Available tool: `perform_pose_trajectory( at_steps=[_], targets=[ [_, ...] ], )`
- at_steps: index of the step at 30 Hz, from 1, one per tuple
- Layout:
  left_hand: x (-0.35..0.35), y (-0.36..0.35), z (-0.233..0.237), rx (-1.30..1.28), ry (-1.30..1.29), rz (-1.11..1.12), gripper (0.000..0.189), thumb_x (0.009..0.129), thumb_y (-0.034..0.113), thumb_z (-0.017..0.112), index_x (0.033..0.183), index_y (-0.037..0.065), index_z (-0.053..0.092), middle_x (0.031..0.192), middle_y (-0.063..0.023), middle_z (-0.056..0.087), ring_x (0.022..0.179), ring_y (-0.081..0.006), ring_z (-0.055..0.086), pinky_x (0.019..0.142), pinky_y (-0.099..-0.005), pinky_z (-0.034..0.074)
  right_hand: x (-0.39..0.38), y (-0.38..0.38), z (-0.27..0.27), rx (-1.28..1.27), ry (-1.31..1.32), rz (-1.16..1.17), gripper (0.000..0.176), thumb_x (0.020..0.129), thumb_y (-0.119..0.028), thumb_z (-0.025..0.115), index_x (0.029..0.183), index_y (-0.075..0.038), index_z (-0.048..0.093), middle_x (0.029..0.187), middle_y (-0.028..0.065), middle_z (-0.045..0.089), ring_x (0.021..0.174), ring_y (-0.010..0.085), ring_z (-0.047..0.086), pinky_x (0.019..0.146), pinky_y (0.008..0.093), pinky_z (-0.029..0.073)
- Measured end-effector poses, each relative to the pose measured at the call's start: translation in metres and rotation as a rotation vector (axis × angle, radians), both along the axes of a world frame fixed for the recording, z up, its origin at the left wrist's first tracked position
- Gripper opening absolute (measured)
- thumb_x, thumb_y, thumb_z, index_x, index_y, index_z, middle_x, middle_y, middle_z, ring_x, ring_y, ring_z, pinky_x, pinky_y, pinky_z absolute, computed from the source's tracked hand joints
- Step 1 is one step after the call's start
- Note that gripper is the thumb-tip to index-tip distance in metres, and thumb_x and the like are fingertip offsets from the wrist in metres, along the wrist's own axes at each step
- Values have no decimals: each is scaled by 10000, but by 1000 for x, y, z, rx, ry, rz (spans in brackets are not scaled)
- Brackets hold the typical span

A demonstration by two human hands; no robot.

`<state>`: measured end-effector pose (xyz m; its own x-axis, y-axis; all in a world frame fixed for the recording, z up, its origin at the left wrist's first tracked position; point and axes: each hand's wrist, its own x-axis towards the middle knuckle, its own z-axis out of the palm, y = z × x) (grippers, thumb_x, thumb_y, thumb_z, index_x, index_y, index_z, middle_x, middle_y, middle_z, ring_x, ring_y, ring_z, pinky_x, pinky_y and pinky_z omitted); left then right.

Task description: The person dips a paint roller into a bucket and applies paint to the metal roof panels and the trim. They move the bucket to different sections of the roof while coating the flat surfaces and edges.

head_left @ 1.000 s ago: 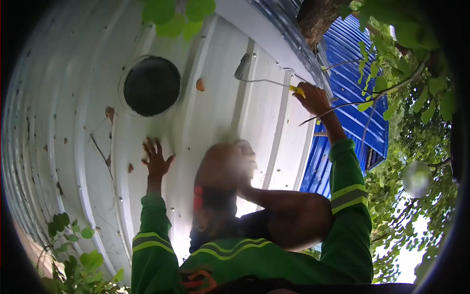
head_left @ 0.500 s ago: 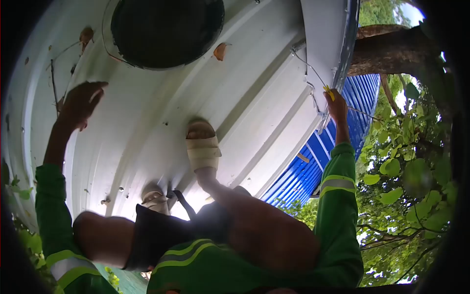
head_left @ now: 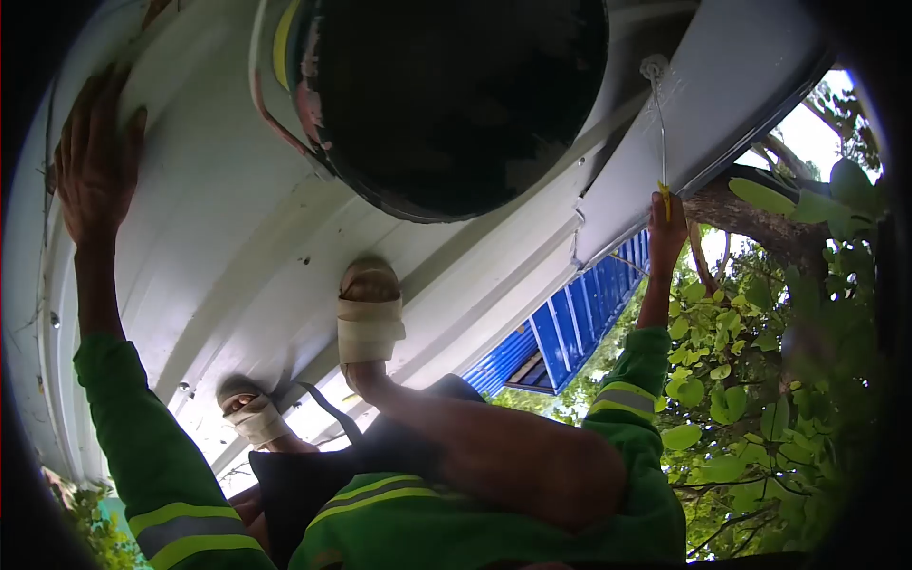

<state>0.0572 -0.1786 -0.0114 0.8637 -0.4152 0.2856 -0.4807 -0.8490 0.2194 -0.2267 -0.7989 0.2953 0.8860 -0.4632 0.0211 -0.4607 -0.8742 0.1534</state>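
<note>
Slid up closer to the black vent (head_left: 456, 95)
Left hand (head_left: 90, 161) spread flat on the white roof (head_left: 237, 237) left of the vent; right hand (head_left: 665, 236) still pinching the yellow-handled wire (head_left: 665, 198) right of it.

White ribbed roof (head_left: 237, 237), round black vent (head_left: 456, 95); blue corrugated roof (head_left: 570, 328) beyond; tree branch (head_left: 750, 204), green leaves (head_left: 750, 408), daylight.

Green long sleeves (head_left: 142, 446) banded with yellow-and-grey reflective tape, dark shorts (head_left: 304, 475), beige strapped sandals (head_left: 369, 328) worn, left hand (head_left: 93, 157) and right hand (head_left: 665, 233) ungloved.
</note>
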Motion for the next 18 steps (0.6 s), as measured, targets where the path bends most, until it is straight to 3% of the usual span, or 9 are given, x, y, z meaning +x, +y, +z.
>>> perform_pose_trajectory(
  at_steps=[1,3,4,6,10,15,18],
  targets=[
    [-1,-1,4,-30,1,4,525,928,261,644,1426,241,480,1451,-22,492,1335,-247,473,1094,-430,396,-4,-4,0,0,36,3,239,937,-263,638,1013,-38,656,829,101,662,705,230,616,669,358,491],
    [-1,2,3,20,-23,-5,521,927,238,643,1424,241,485,1450,-22,497,1331,-251,478,1090,-426,402,-31,1,5,151,47,-325,235,942,-259,635,1019,-37,653,824,90,659,703,182,602,650,330,485],
    [0,3,2,41,-36,-14,520,927,226,643,1423,241,488,1449,-22,499,1330,-253,481,1088,-425,406,-67,-22,2,115,51,-206,236,943,-263,637,1021,-42,654,810,73,658,693,144,600,636,303,478],
    [5,9,-1,41,-16,-57,502,932,228,634,1416,221,499,1448,-28,502,1342,-253,470,1089,-431,405,-105,-14,5,182,71,-400,243,945,-284,636,994,-47,655,793,53,645,692,153,600,645,313,480],
    [11,17,-6,73,-13,-121,473,948,248,610,1405,176,513,1426,-45,529,1349,-254,466,1085,-441,410,-162,-13,-2,135,134,-348,251,937,-306,648,964,-56,650,738,55,604,648,160,561,624,333,464],
    [14,18,-8,96,-44,-141,441,964,266,590,1386,150,534,1396,-63,558,1331,-262,488,1076,-445,421,-142,-13,4,103,167,-375,257,939,-299,638,950,-42,638,738,71,608,660,178,574,621,334,472],
    [13,17,-3,61,-22,-124,430,968,274,585,1379,154,543,1396,-66,558,1327,-269,492,1074,-445,422,-90,-4,-11,112,8,-262,263,939,-296,632,911,-35,624,692,50,590,602,154,552,567,319,458]
  ],
)
